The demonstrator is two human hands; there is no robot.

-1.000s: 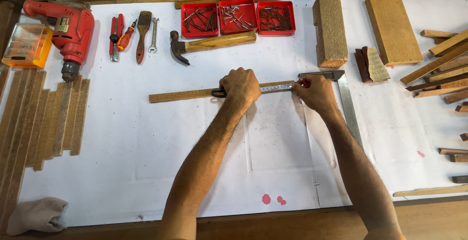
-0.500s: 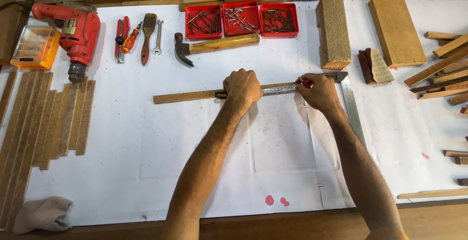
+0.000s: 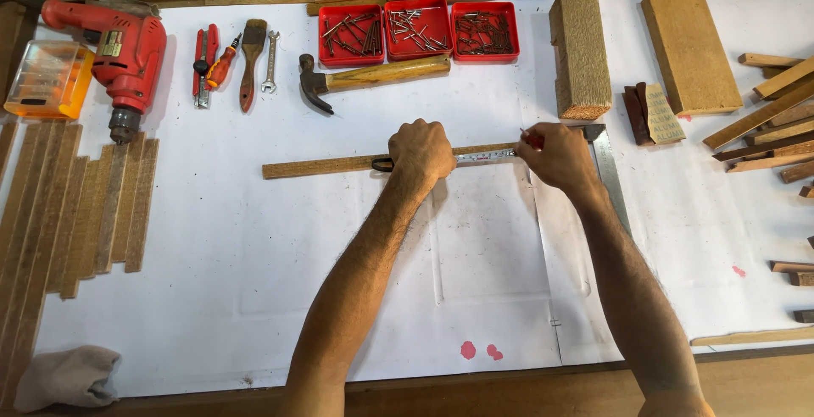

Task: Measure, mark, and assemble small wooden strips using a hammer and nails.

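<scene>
Hands unmoved: left hand (image 3: 421,151) fisted on tape measure (image 3: 483,157), wooden strip (image 3: 322,165) beneath.

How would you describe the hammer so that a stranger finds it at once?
Start at the three red trays of nails along the far edge of the white sheet. The hammer lies just in front of them, slanted, its dark head pointing left. It is the only tool there with a thick pale wooden handle.
</scene>
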